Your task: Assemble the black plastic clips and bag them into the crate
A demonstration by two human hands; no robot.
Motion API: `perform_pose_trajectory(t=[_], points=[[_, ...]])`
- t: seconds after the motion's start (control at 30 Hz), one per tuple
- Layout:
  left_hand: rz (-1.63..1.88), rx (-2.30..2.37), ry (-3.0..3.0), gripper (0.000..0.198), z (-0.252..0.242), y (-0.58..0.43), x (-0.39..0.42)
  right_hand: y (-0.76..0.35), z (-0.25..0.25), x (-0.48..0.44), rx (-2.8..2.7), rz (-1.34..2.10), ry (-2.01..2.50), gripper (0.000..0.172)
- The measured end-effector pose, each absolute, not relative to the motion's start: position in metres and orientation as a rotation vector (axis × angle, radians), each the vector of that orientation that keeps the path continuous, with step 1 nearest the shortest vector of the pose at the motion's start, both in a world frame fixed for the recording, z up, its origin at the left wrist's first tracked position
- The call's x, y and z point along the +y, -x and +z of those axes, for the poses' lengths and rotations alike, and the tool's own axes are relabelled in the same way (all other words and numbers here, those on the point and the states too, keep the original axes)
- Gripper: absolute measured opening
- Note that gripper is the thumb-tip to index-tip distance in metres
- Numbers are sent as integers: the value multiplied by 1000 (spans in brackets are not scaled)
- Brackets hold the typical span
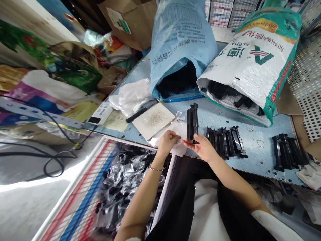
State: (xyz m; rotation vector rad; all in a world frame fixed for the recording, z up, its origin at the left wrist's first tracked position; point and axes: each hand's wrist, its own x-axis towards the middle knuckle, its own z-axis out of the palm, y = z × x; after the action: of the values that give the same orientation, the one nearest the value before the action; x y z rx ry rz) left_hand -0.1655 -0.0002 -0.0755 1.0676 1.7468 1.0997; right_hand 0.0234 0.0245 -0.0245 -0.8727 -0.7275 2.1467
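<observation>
My right hand (203, 146) pinches the lower end of a long black plastic part (192, 121) that lies on the blue table (253, 140). My left hand (167, 140) is closed on the edge of a clear plastic bag (175, 134) right beside that part. Just to the right lies a row of several similar black parts (227, 141). A second group of black parts (288, 151) lies further right.
A blue sack (180, 36) and a white-and-green sack (253, 63) lie open at the back, black parts inside both. A white card (152, 120), a black pen (140, 113) and white cloth (131, 95) lie left. A bin of bagged black parts (125, 187) stands below.
</observation>
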Motion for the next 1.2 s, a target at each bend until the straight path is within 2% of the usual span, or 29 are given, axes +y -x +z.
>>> perform_pose_trajectory(t=[0.07,0.13,0.2,0.3,0.4,0.53,0.67,0.77,0.87,0.9,0.97,1.03,1.1,1.13,1.2], points=[[1113,1762,-1255,8,-71,168,-3,-7,-31,30,-728,2068,935,50],[1019,1817,-1585,21,-68,173,-7,-4,-34,32,-778,1925,1034,49],[855,1857,-1855,35,-67,180,-10,-14,-33,28,-819,1923,1043,49],[795,1867,-1944,46,-69,186,-12,-42,-28,11,-740,2343,884,47],[933,1814,-1917,47,-70,186,-13,-58,-30,-7,-422,2793,788,51],[1079,1817,-1889,49,-66,181,-24,-54,-38,-13,-26,2908,820,50],[1051,1785,-1974,55,-54,166,-47,-42,-40,-4,34,2922,850,50],[976,1495,-2122,60,-43,145,-66,-38,-41,0,-228,2728,1000,44],[953,1326,-2092,69,-36,125,-76,-40,-41,-9,-854,2310,1153,44],[942,1309,-2069,72,-33,121,-77,-42,-40,-15,-1095,2147,1166,50],[934,1322,-2030,71,-25,118,-80,-49,-33,-27,-1507,1915,1115,74],[958,1414,-1977,53,-13,128,-87,-57,-21,-36,-1762,1905,969,91],[933,1565,-1885,36,0,154,-102,-67,-6,-35,-1942,1960,812,82],[864,1637,-1832,34,5,171,-111,-72,1,-32,-2041,1918,793,69],[638,1755,-1736,38,5,208,-131,-83,11,-20,-2284,1619,997,41]])
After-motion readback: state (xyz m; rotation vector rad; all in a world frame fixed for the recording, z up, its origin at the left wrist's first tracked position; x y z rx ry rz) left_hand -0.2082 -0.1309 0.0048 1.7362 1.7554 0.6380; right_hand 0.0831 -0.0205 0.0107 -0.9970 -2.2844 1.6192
